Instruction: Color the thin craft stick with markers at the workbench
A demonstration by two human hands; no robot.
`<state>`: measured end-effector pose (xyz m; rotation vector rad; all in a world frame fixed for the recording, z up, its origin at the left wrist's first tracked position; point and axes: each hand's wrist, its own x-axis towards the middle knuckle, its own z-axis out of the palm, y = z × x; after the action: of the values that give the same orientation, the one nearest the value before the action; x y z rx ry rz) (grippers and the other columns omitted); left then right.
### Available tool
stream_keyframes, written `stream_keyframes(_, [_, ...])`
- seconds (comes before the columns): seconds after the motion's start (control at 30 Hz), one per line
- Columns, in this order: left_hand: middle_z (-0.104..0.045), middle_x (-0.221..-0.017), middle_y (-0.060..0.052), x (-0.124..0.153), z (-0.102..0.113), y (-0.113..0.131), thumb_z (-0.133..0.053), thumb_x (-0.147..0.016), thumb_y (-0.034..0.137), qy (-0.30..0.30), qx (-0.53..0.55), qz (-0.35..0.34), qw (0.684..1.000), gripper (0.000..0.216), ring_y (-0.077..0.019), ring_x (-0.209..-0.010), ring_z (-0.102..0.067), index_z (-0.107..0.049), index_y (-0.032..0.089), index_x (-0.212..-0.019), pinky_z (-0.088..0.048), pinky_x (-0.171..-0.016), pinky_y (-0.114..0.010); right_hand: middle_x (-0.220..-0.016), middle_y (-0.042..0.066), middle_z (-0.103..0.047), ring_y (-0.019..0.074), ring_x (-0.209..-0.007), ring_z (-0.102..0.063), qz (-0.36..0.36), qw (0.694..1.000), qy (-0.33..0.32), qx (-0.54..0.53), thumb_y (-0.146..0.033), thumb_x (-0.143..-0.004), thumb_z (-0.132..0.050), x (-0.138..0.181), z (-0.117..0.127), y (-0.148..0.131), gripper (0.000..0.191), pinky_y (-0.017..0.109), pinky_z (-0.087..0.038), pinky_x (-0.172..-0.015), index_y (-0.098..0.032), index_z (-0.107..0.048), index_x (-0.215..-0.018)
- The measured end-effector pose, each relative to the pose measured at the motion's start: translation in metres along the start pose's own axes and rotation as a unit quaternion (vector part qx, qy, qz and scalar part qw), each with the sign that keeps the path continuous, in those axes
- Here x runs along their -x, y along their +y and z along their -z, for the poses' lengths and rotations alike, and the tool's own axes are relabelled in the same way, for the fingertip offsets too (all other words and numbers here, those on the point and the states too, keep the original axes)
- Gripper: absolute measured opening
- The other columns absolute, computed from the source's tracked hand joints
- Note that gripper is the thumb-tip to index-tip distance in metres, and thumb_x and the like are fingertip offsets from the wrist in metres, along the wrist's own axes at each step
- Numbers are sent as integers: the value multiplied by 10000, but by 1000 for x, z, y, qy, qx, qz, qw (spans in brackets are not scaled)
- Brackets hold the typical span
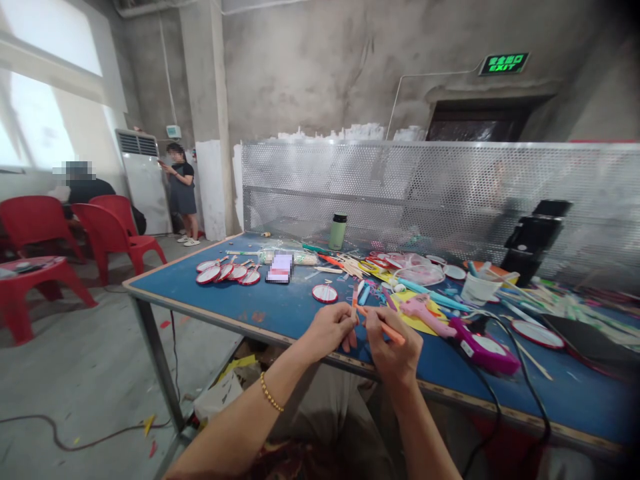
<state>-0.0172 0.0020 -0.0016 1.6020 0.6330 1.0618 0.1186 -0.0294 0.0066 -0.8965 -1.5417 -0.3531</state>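
Two grips: left hand (pixel 333 330) pinching an orange strip (pixel 355 293) between thumb and fingers, right hand (pixel 395 343) wrapped around an orange tool (pixel 393 333), and they are side by side!
Near edge: it runs right under both hands, fingers over the blue table (pixel 185 291), forearms hanging outside it.
Left room: plenty of blue showing along here, all the way to the left corner, with overlapping discs (pixel 209 275) and a phone (pixel 281 268) set further in.
Straight ahead: a lone disc (pixel 325 293), red-rimmed and white-faced, sits just beyond the left hand.
Right side: tight going! Pink-and-purple gear (pixel 485 353) lies just beside the right hand, a white cup (pixel 477 290) beyond it.
Far edge: a perforated screen (pixel 425 180) walls it off, a green bottle (pixel 339 232) standing just before it.
Strip: flat, narrow, orange, its far end poking out past the left fingertips, the rest covered by the hand.
Tool: slim, a brighter orange, slanting through the right fist, tip toward the strip; whether they touch, I can't tell.
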Motion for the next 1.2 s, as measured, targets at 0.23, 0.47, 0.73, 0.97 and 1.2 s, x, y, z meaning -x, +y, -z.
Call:
stream_keyframes(0.23, [-583, -540, 33, -1, 0, -1, -541, -879, 401, -1, -3, -4, 1000, 248, -78, -398, -503, -527, 169, -794, -377, -420, -176, -641, -5, -679, 97, -548, -617, 2, 1000, -15, 2, -275, -941, -519, -1, -1, 0, 261, 195, -486, -568, -191, -685, -757])
stream_keyframes(0.47, [-580, -535, 32, 0, 0, 1, -543, -883, 418, -1, -3, -6, 1000, 265, -80, -399, -498, -527, 170, -792, -378, -419, -178, -604, -15, -655, 85, -498, -581, 3, 1000, -4, 4, -266, -940, -518, 0, 0, -1, 270, 194, -470, -545, -191, -673, -732])
stream_keyframes(0.73, [-586, -545, 28, 1, 1, 2, -551, -876, 445, 0, -5, -8, 1000, 292, -81, -409, -505, -511, 178, -765, -372, -416, -177, -623, -12, -670, 90, -518, -598, 5, 1000, -13, 5, -262, -934, -517, -1, 0, 0, 273, 195, -468, -546, -193, -673, -720])
stream_keyframes(0.97, [-585, -533, 30, 1, 0, 3, -544, -878, 443, -1, -6, -5, 1000, 285, -85, -398, -500, -501, 181, -773, -370, -408, -183, -616, -14, -666, 95, -525, -610, 6, 1000, 3, 7, -249, -929, -528, -1, 0, 0, 260, 194, -469, -544, -192, -669, -719])
stream_keyframes(1.2, [-584, -537, 32, 1, 0, 3, -543, -880, 451, -1, -6, -7, 1000, 290, -84, -400, -500, -509, 179, -784, -370, -410, -184, -628, -17, -669, 86, -510, -598, 8, 1000, -1, 2, -240, -932, -529, -1, 1, -1, 254, 189, -469, -546, -190, -665, -724])
